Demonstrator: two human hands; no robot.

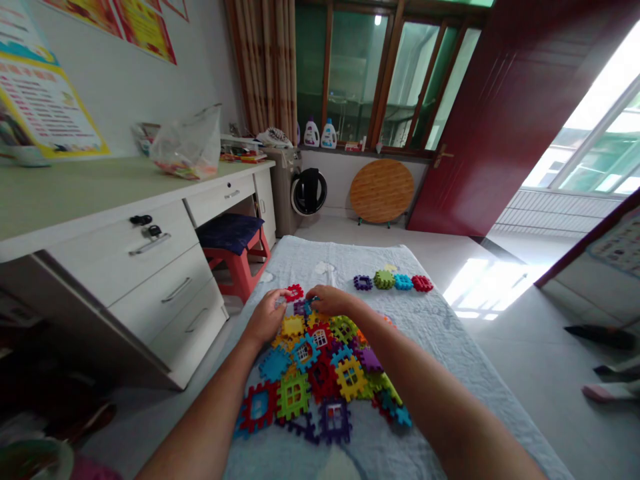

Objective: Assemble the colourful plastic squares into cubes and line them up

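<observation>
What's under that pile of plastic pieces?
Pale blue cloth shows around the pile; what lies directly beneath is covered, so I can't tell whether anything else is there.

Notched colourful tiles (324,365) lie heaped and stacked.

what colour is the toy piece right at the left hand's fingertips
The toy piece at the left hand is red, shown in the head view.

Shows a bare left forearm (213,403) and a bare right forearm (425,373), both smooth, broad at the near end and tapering to slimmer wrists (249,341). Ends in a bare left hand (267,317) and a bare right hand (330,300), with softly rounded backs. Has slender fingers (313,291), partly hidden, with nails too small to make out.
</observation>
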